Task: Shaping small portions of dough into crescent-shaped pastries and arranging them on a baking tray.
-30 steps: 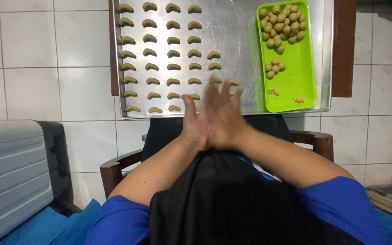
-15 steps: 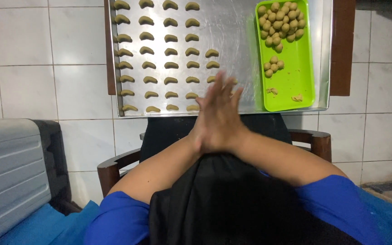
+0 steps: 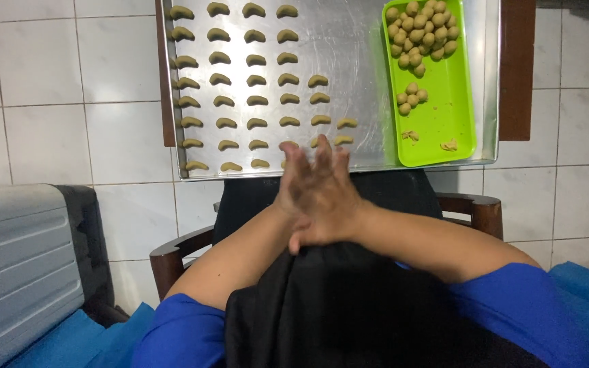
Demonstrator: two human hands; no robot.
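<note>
step: rolling a dough piece, judged | left hand [image 3: 293, 197] and right hand [image 3: 332, 197] pressed palm to palm at centre frame, dough hidden between | next: a bare spot by crescent rows [image 3: 253, 82] on steel tray [image 3: 363, 75], upper centre | green tray [image 3: 438, 123] upper right holds dough balls [image 3: 420, 37]

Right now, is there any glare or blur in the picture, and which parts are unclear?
Head view: soft glare on the bare middle of the metal tray; the pressed-together left hand and right hand are slightly motion-blurred; the crescent dough pieces and green tray look sharp.
</note>
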